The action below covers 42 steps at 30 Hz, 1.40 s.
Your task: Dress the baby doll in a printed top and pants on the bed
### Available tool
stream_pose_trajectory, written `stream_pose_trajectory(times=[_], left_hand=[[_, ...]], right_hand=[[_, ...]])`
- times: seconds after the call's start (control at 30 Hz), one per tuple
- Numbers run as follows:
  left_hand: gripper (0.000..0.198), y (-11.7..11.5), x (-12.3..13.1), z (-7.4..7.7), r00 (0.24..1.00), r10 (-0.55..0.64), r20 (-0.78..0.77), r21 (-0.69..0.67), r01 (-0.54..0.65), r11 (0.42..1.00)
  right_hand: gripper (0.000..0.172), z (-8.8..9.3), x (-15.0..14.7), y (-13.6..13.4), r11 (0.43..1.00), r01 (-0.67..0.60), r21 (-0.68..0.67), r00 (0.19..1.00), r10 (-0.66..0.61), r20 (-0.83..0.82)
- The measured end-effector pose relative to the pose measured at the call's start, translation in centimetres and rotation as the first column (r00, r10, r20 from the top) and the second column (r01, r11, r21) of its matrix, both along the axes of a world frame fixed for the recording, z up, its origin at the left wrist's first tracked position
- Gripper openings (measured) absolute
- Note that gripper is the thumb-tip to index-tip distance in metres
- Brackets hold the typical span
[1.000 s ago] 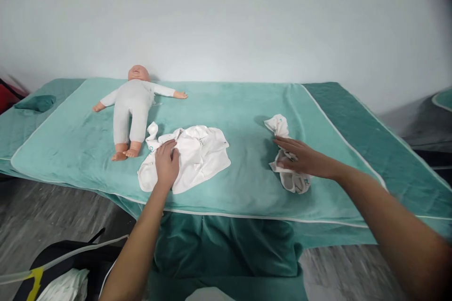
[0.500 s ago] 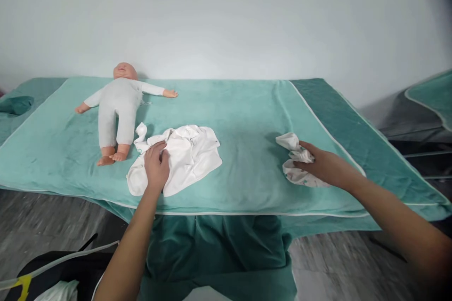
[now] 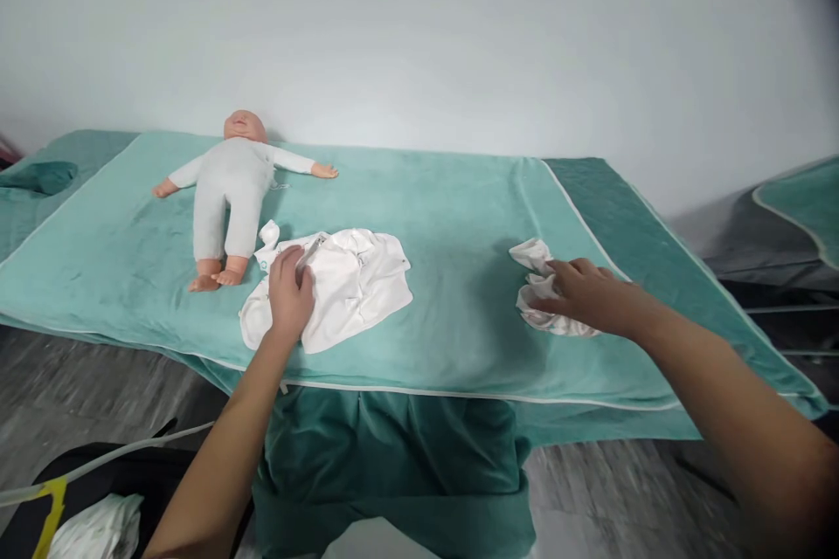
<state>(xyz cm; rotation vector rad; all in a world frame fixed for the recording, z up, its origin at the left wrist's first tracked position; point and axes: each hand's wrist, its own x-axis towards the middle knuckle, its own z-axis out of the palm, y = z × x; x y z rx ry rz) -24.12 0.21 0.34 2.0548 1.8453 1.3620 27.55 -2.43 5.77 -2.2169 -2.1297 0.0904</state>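
A white baby garment (image 3: pixel 364 288) lies spread and wrinkled on the green bed cover. My left hand (image 3: pixel 290 290) rests palm down on its left part, fingers slightly bent and thumb apart. A small twisted end of the white fabric sticks up past the fingertips. To the right, my right hand (image 3: pixel 585 293) grips a crumpled white cloth (image 3: pixel 536 255) with faint print, thumb and fingers on either side of it. A dark shadow falls left of this cloth. Its far side is hidden under the hand.
A baby doll (image 3: pixel 229 175) in a pale suit lies on its back at the left, arms spread. The green bed cover (image 3: pixel 452 192) meets a white wall (image 3: pixel 433 44). Below left, a pale tube (image 3: pixel 131 454) with yellow tape runs past a black chair-like shape.
The view has shifted slightly. My right hand has turned more palm down over the crumpled cloth, and the shadow beside it has grown. My left hand stays on the garment.
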Motion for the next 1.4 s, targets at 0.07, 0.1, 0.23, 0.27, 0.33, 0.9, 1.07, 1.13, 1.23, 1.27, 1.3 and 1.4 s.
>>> stream_pose_trajectory(times=[0.07, 0.1, 0.23, 0.27, 0.33, 0.9, 1.07, 1.13, 1.23, 1.27, 1.3, 1.4], left_hand=[[0.045, 0.8, -0.5, 0.5, 0.994, 0.052, -0.098, -0.026, -0.055, 0.998], [0.047, 1.3, -0.7, 0.8, 0.985, 0.089, -0.148, -0.049, -0.097, 0.994], [0.026, 3.1, -1.5, 2.1, 0.955, 0.138, -0.263, -0.166, -0.186, 0.968], [0.021, 3.4, -1.5, 2.7, 0.959, 0.127, -0.254, -0.177, -0.176, 0.968], [0.02, 3.6, -1.5, 4.3, 0.979, 0.101, -0.175, -0.142, -0.127, 0.982], [0.025, 6.6, 0.1, 4.3, 0.872, -0.14, -0.47, -0.353, -0.04, 0.935], [0.023, 5.0, 1.2, 7.8, 0.904, -0.206, -0.374, -0.163, 0.154, 0.974], [0.023, 3.9, 1.7, 10.1, 0.912, -0.233, -0.337, 0.003, 0.249, 0.969], [0.023, 2.5, 2.0, 13.7, 0.905, -0.27, -0.33, 0.166, 0.337, 0.927], [0.022, 2.1, 2.0, 14.7, 0.906, -0.27, -0.326, 0.205, 0.347, 0.915], [0.02, 1.9, 1.9, 15.7, 0.912, -0.252, -0.325, 0.238, 0.336, 0.911], [0.017, 1.4, 1.7, 18.1, 0.927, -0.115, -0.357, 0.279, 0.223, 0.934]], right_hand=[[0.078, 1.6, -2.2, -0.2, 0.998, -0.048, -0.045, 0.997, 0.05, 0.057], [0.081, 2.4, -3.7, -0.2, 0.993, -0.107, -0.048, 0.993, 0.109, 0.049], [0.084, 4.6, -11.9, 0.9, 0.91, -0.377, -0.171, 0.922, 0.35, -0.167], [0.078, 4.9, -14.2, 1.4, 0.888, -0.44, -0.135, 0.886, 0.405, -0.227], [0.066, 5.5, -18.9, 2.5, 0.846, -0.534, -0.002, 0.798, 0.503, -0.331], [0.03, 2.0, -32.5, 5.3, 0.77, -0.637, 0.036, 0.745, 0.627, -0.228], [0.02, 3.2, -30.7, 6.4, 0.898, -0.424, 0.117, 0.813, 0.434, -0.388], [0.022, 4.0, -30.3, 7.3, 0.923, -0.337, 0.187, 0.776, 0.384, -0.5], [0.014, 6.2, -29.6, 8.5, 0.872, -0.396, 0.29, 0.704, 0.49, -0.513], [0.009, 7.3, -29.3, 8.8, 0.847, -0.413, 0.337, 0.699, 0.531, -0.479], [0.009, 8.4, -28.8, 9.0, 0.824, -0.409, 0.393, 0.704, 0.559, -0.438], [0.016, 11.9, -27.1, 9.1, 0.76, -0.297, 0.578, 0.757, 0.556, -0.342]])
